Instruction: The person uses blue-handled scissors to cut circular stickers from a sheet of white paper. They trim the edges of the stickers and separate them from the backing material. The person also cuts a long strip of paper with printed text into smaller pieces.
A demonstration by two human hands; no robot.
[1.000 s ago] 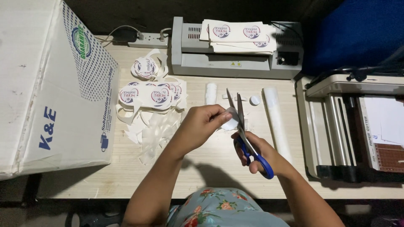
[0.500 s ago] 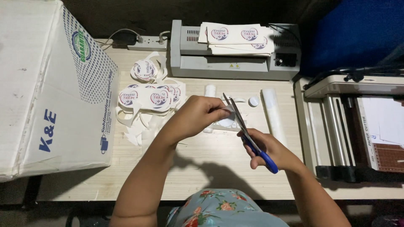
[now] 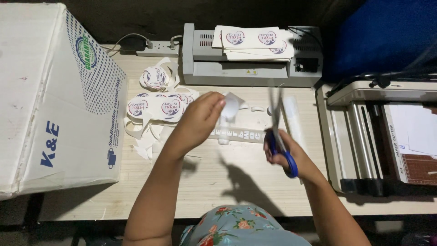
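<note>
White round label (image 3: 231,105) between hands

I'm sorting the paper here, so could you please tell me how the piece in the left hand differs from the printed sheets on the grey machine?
The piece is small, single and held up by the left hand; the printed sheets are larger, stacked and lie flat on the grey machine. The piece's print cannot be made out; the sheets show round designs. Both are white.

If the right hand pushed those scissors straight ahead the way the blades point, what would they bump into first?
Probably the grey laminating machine at the back of the wooden table. The right hand aims the blue-handled scissors up and away; depth is unclear, and the blades are blurred.
</note>
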